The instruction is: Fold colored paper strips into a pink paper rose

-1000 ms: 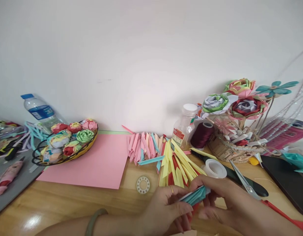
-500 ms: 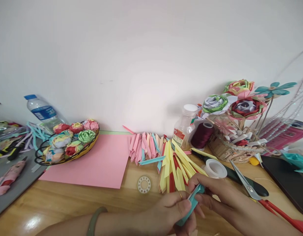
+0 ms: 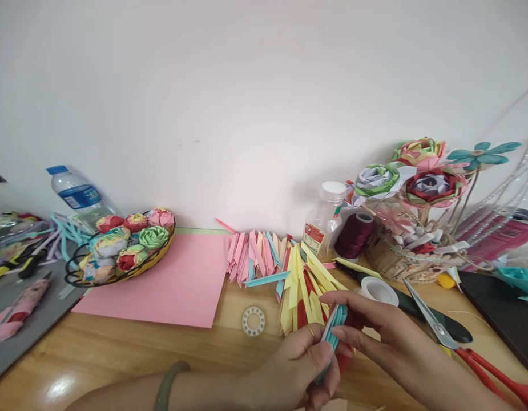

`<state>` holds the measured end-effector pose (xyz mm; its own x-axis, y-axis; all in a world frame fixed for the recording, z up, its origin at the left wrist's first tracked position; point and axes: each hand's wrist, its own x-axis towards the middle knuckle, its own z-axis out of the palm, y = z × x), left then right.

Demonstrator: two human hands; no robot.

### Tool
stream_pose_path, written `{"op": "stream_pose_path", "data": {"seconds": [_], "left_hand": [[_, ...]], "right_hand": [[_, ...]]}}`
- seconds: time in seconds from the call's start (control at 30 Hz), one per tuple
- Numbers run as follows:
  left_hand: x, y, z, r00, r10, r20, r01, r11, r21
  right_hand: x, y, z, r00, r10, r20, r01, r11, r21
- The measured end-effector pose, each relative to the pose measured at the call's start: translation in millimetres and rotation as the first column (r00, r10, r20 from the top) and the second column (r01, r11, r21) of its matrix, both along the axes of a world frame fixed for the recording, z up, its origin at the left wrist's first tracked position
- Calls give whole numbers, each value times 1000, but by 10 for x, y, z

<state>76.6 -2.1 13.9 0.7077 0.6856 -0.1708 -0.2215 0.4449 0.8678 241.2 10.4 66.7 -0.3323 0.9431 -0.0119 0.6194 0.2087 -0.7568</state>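
At the bottom centre, my left hand (image 3: 300,368) is closed around a bundle of folded teal paper strips (image 3: 335,325), which stands nearly upright between the fingers. My right hand (image 3: 377,331) pinches the bundle's top from the right with thumb and fingers. Something red shows just below the teal paper. A green bangle (image 3: 169,385) circles my left wrist and a ring sits on one finger. Right behind the hands lies a fan of yellow, red and pink folded strips (image 3: 304,282).
A pink sheet (image 3: 169,282) and a wire basket of paper roses (image 3: 122,251) lie to the left, with a water bottle (image 3: 77,194). A white ring (image 3: 253,321), tape roll (image 3: 379,290), scissors (image 3: 443,331), thread spool (image 3: 354,235), plastic bottle (image 3: 323,222) and a basket of paper flowers (image 3: 413,194) crowd the right.
The teal bundle has turned from lying nearly flat to standing nearly upright between my hands. My right hand's fingers have shifted up to its top. The view has drifted slightly.
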Motion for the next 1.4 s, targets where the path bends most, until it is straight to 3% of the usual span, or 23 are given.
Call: {"op": "stream_pose_path", "data": {"seconds": [0.33, 0.43, 0.57, 0.7, 0.93, 1.07, 1.2, 1.4], "left_hand": [[32, 21, -72, 999, 42, 27, -42, 999, 30], [38, 29, -56, 997, 43, 57, -41, 998, -37], [44, 24, 3, 986, 158, 54, -153, 984, -90], [42, 10, 37, 969, 239, 67, -232, 968, -98], [68, -18, 94, 943, 289, 165, -255, 946, -203], [94, -34, 152, 934, 307, 183, -266, 939, -218], [97, -42, 188, 932, 302, 199, -238, 926, -291], [61, -49, 55, 951, 246, 186, -198, 950, -241]], "right_hand": [[-9, 21, -66, 997, 67, 35, -69, 997, 42], [7, 18, -121, 996, 52, 79, -63, 987, 149], [17, -20, -193, 983, 60, 176, -128, 907, 401], [-63, -92, -196, 937, 151, 317, -287, 847, 447], [-230, -112, -290, 917, 54, 395, -297, 753, 587], [-233, -93, -296, 913, 1, 409, -277, 737, 616], [-216, -94, -300, 885, 42, 463, -349, 718, 602], [-228, -98, -333, 883, -1, 469, -319, 732, 602]]}}
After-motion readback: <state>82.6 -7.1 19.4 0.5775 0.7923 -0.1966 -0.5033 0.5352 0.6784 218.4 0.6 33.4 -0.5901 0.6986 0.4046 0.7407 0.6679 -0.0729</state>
